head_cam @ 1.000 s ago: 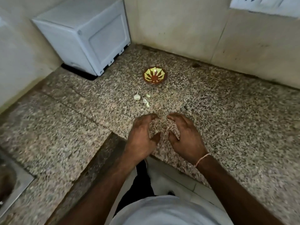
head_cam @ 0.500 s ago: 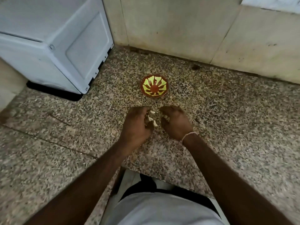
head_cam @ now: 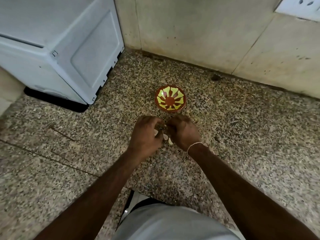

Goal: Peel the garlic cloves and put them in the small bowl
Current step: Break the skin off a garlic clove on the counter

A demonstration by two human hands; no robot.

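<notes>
On the speckled stone counter, just short of the small bowl, both hands hover over the garlic cloves. The left hand and right hand have their fingers curled down among the cloves, but whether either already pinches one I cannot tell. The bowl, red-brown with a yellow pattern, looks to hold nothing yet, so by my reading no clove is delivered and the peeling is barely begun; all of it remains.
</notes>
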